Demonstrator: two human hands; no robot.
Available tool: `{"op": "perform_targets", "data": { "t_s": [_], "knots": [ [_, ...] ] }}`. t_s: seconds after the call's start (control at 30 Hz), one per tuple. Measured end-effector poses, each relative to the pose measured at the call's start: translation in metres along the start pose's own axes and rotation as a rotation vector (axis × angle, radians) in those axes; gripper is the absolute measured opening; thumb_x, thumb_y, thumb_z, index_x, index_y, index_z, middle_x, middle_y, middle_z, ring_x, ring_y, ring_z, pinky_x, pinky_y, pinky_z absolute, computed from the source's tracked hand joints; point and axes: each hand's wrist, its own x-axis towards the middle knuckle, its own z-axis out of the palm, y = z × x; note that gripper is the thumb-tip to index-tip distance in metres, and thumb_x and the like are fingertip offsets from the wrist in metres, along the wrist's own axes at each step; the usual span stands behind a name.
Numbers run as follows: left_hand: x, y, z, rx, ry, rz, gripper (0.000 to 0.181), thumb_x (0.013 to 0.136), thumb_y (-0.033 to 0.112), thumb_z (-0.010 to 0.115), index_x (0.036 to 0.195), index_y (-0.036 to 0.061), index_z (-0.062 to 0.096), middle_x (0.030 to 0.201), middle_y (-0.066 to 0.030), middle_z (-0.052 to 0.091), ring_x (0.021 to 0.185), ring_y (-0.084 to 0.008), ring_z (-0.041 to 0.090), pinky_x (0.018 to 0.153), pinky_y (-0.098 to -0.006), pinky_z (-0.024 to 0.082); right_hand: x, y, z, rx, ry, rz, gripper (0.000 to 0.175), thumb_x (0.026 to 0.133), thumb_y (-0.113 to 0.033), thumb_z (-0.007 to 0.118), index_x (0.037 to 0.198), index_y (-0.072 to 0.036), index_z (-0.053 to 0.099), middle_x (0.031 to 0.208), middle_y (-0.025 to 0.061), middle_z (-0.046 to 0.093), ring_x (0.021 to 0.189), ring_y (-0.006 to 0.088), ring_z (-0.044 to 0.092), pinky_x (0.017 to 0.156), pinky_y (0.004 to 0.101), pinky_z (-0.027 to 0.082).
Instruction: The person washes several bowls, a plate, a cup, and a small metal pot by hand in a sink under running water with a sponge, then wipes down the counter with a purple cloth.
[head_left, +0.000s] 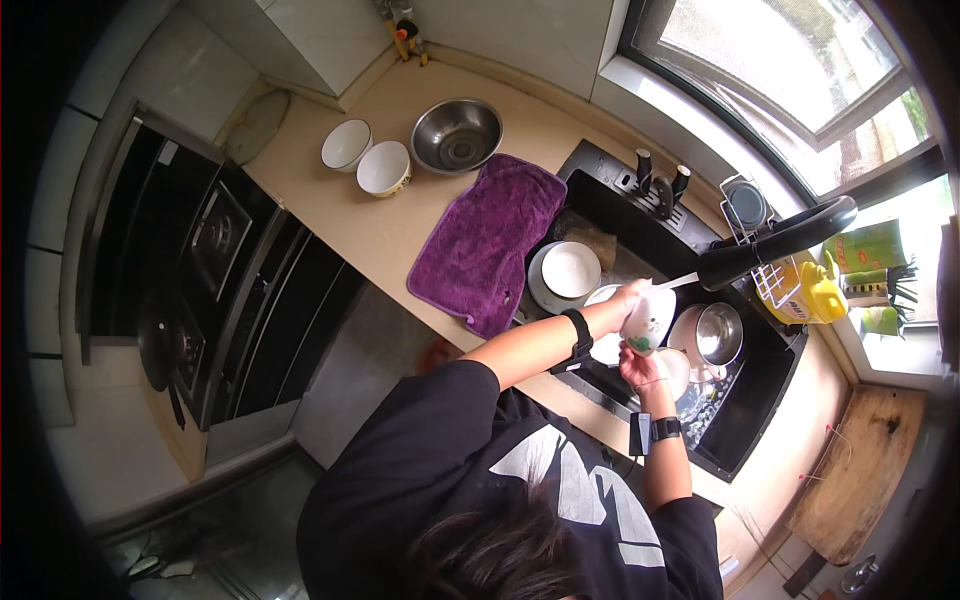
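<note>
Over the black sink (776, 375), a white bowl (651, 321) with a printed pattern is tilted on its side under the running faucet (739, 262). My left hand (632, 298) grips its upper edge, near the stream of water. Lower down, my right hand (637, 367) holds the opposite edge. Below my hands, white dishes (673, 373) lie in the sink, partly hidden by my arms. To their right sits a metal bowl (720, 334) inside a pale pot. Suds show at the sink's right end. A stacked white bowl (571, 270) rests on a plate at the left.
A purple towel (487, 240) lies left of the sink. Beyond it stand two white bowls (384, 169) and a steel basin (457, 136). Knives (664, 187) stand in a holder at the sink's back edge. A yellow bottle (821, 292) and a wooden cutting board (859, 472) are at the right.
</note>
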Motion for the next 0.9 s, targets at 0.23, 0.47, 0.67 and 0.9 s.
{"op": "perform_targets", "data": {
  "t_s": [0.23,0.47,0.67,0.9],
  "knots": [
    [0.004,0.001,-0.024,0.169,0.183,0.378,0.025,0.078,0.028,0.052,0.086,0.0046,0.060,0.076,-0.0055,0.061,0.071,-0.0182,0.058,0.065,-0.0320,0.046,0.012,0.001,0.031,-0.231,0.226,-0.227,0.042,0.077,-0.002,0.042,0.117,0.010,0.038,0.112,0.0243,0.049,0.104,0.0353,0.050,0.092,0.0414,0.042],
    [-0.008,0.007,-0.052,0.196,0.168,0.405,0.035,0.079,0.035,0.052,0.100,0.0058,0.055,0.091,-0.0070,0.059,0.083,-0.0186,0.056,0.072,-0.0313,0.045,0.041,-0.021,0.034,-0.450,0.483,-0.238,0.052,0.070,-0.016,0.046,0.121,-0.010,0.037,0.116,0.0129,0.045,0.102,0.0334,0.047,0.082,0.0451,0.043],
    [-0.025,0.002,-0.084,-0.024,0.065,0.017,0.047,0.084,0.034,0.043,0.121,0.0069,0.040,0.114,-0.0133,0.051,0.100,-0.0265,0.054,0.079,-0.0397,0.049,0.077,-0.031,0.102,-1.096,0.442,-0.719,0.045,0.066,-0.008,0.048,0.111,-0.005,0.052,0.101,0.0097,0.057,0.091,0.0212,0.054,0.079,0.0276,0.043],
    [-0.039,-0.016,-0.087,0.158,-0.009,0.164,0.047,0.079,0.007,0.054,0.123,0.0064,0.038,0.115,-0.0118,0.049,0.103,-0.0244,0.052,0.080,-0.0369,0.050,0.051,-0.002,0.126,-1.317,0.282,-0.796,0.043,0.069,-0.009,0.054,0.111,-0.003,0.056,0.106,0.0079,0.058,0.095,0.0144,0.054,0.084,0.0245,0.041]
  ]
}}
